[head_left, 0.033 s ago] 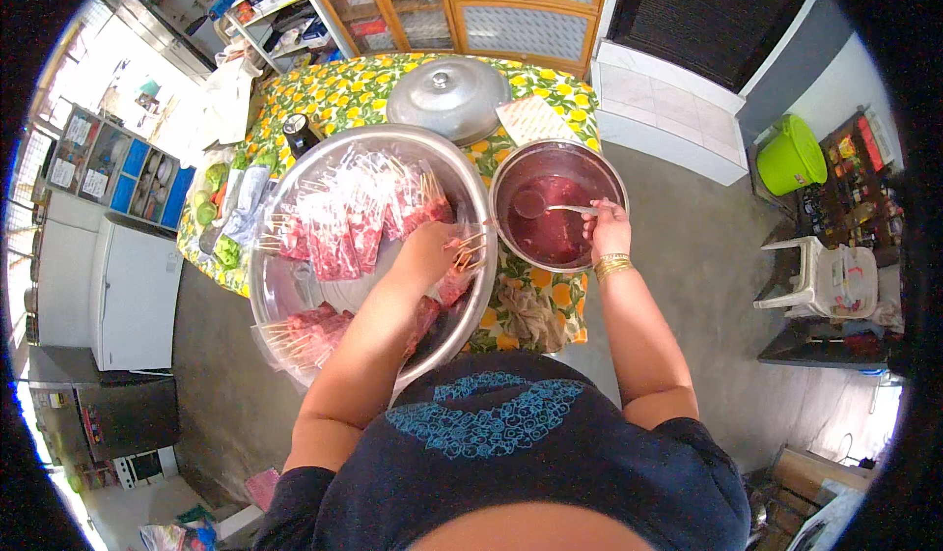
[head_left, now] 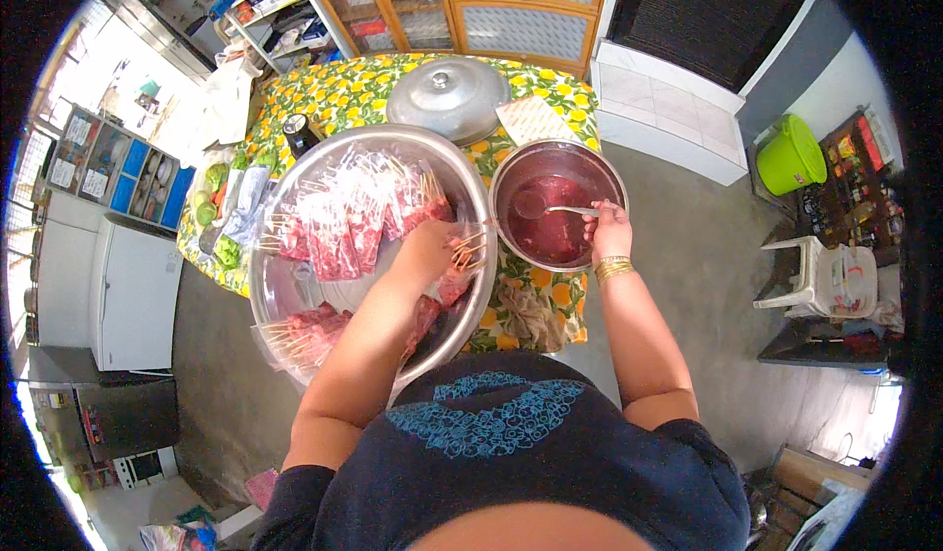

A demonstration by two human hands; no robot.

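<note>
A wide metal basin (head_left: 259,286) holds several clear plastic bags of raw red meat skewers (head_left: 346,242), their wooden sticks poking out at the ends. Inside its right rim, my left hand (head_left: 432,248) is closed around a bunch of meat skewers (head_left: 470,247); the fingers are partly hidden. To the right stands a metal pot (head_left: 498,173) with dark red liquid (head_left: 565,237) in it. My right hand (head_left: 609,225) grips the handle of a ladle (head_left: 531,204), whose round bowl sits in the liquid at the pot's left side.
Behind the basin a domed metal lid (head_left: 447,99) lies on the lemon-patterned tablecloth (head_left: 339,84). A dark can (head_left: 298,133) and bagged green vegetables (head_left: 208,202) are at the left. A crumpled cloth (head_left: 530,313) lies below the pot, and a printed sheet (head_left: 535,119) behind it.
</note>
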